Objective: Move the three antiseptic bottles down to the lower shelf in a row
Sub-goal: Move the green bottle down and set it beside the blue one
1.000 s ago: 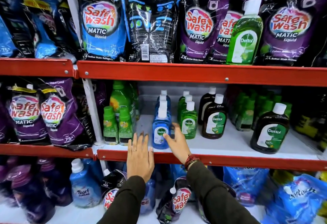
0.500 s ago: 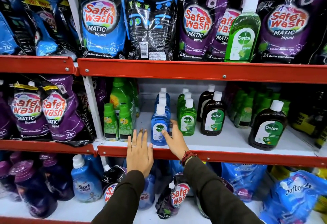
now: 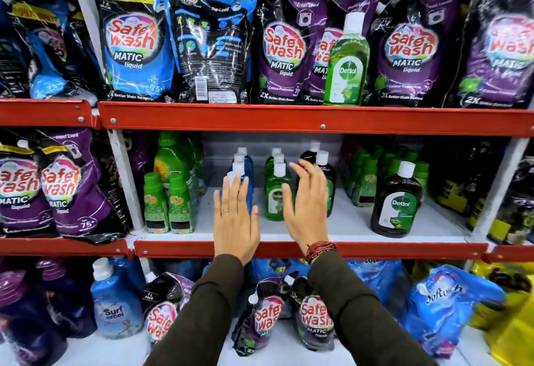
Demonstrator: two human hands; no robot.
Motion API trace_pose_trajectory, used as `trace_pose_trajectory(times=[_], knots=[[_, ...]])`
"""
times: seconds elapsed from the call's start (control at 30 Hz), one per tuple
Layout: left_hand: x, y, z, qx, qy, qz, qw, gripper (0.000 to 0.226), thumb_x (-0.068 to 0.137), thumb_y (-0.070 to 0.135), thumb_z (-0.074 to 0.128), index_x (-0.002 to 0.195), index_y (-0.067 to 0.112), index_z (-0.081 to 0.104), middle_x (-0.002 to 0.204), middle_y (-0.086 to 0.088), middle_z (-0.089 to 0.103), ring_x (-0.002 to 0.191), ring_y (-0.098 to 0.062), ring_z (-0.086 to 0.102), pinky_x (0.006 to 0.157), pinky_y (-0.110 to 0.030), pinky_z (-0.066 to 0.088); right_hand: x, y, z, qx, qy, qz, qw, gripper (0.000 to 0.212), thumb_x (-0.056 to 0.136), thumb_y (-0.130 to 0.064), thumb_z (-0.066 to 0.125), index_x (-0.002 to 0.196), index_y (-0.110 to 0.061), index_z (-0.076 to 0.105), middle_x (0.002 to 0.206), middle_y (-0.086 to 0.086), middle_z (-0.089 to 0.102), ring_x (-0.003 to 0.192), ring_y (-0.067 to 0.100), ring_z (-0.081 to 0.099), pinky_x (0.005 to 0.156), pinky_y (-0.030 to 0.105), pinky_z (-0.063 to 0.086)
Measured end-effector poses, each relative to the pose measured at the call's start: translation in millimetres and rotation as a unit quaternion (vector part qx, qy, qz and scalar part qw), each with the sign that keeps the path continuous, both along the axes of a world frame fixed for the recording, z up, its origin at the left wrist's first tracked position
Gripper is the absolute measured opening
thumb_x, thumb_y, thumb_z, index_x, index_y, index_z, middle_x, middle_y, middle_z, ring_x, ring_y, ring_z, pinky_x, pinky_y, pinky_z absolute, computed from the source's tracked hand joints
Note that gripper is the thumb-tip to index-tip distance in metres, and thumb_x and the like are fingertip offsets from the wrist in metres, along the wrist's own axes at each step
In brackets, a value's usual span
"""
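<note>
One tall green antiseptic bottle (image 3: 346,60) stands upright on the upper shelf (image 3: 289,118), right of centre, wedged in front of the purple detergent pouches (image 3: 286,47) with its white cap (image 3: 354,22) up. That is the only antiseptic bottle up there that I can pick out. Down on the middle shelf (image 3: 361,222) there's a big brown bottle (image 3: 397,202) standing alone at the right, and rows of small blue bottles (image 3: 245,163), small green bottles (image 3: 274,192) and small brown bottles (image 3: 328,175) running to the far wall.

How will that green one handle? It looks like rigid clear plastic, full of liquid, so I'd judge it fairly heavy for its size, smooth and a touch slippery on the glossy label (image 3: 345,76). Flat-sided, narrow at the neck: best taken around the mid body, thumb on one broad face and fingers on the other, not by the cap. The soft pouches crowding it could sag or tip forward as it comes out.

Both hands are in front of the middle shelf, open and carrying nothing. The left hand (image 3: 235,219) is flat, fingers spread, in front of the blue row; whether it touches them I can't tell. The right hand (image 3: 307,206) is open and a little blurred, just right of the front small green bottle, apart from it.
</note>
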State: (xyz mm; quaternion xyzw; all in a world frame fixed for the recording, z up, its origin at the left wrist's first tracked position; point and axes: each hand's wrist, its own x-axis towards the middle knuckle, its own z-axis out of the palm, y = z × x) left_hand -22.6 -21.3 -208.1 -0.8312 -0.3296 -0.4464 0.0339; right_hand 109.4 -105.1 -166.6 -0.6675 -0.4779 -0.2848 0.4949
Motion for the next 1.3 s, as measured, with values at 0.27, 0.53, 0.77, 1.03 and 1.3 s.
trace_pose_trajectory(times=[0.27, 0.53, 0.77, 1.03, 1.3], knots=[[50, -18, 100, 0.123, -0.07, -0.035, 0.989, 0.065, 0.101, 0.029, 0.037, 0.16, 0.013, 0.015, 0.171, -0.009, 0.014, 0.159, -0.026, 0.0, 0.129, -0.048, -0.001, 34, -38, 77, 0.067, -0.091, -0.101, 0.988, 0.044, 0.099, -0.036, 0.048, 0.141, -0.022, 0.048, 0.155, 0.005, 0.038, 0.152, 0.029, 0.024, 0.123, 0.051, 0.016], [80, -13, 165, 0.168, -0.054, -0.01, 0.984, 0.065, 0.102, 0.036, 0.035, 0.16, 0.012, 0.017, 0.171, -0.007, 0.014, 0.159, -0.026, 0.004, 0.129, -0.049, -0.001, 66, -48, 167, 0.082, -0.028, -0.089, 0.992, 0.063, 0.1, -0.048, 0.044, 0.153, -0.015, 0.032, 0.161, 0.01, 0.027, 0.152, 0.028, 0.022, 0.124, 0.046, 0.016], [86, -5, 163, 0.19, -0.048, 0.019, 0.98, 0.063, 0.103, 0.037, 0.035, 0.16, 0.014, 0.02, 0.17, -0.007, 0.019, 0.158, -0.029, 0.011, 0.129, -0.051, 0.001, 87, -49, 205, -0.009, 0.134, 0.081, 0.988, 0.066, 0.104, -0.042, 0.038, 0.16, -0.02, 0.011, 0.163, 0.008, 0.033, 0.15, 0.023, 0.033, 0.121, 0.046, 0.032], [87, -4, 163, 0.19, -0.053, 0.024, 0.98, 0.063, 0.103, 0.037, 0.036, 0.16, 0.015, 0.021, 0.169, -0.008, 0.023, 0.158, -0.03, 0.015, 0.128, -0.052, 0.004, 94, -48, 213, 0.03, 0.175, 0.123, 0.976, 0.047, 0.101, -0.012, 0.046, 0.146, -0.02, 0.035, 0.132, 0.003, 0.059, 0.122, 0.021, 0.06, 0.101, 0.045, 0.054], [85, -7, 165, 0.184, -0.048, 0.021, 0.981, 0.061, 0.103, 0.037, 0.037, 0.159, 0.015, 0.024, 0.168, -0.007, 0.027, 0.157, -0.03, 0.016, 0.128, -0.053, 0.007, 91, -51, 224, 0.104, 0.175, 0.153, 0.967, 0.046, 0.098, -0.007, 0.052, 0.143, -0.014, 0.044, 0.12, -0.005, 0.058, 0.087, -0.026, 0.059, 0.07, 0.006, 0.053]])
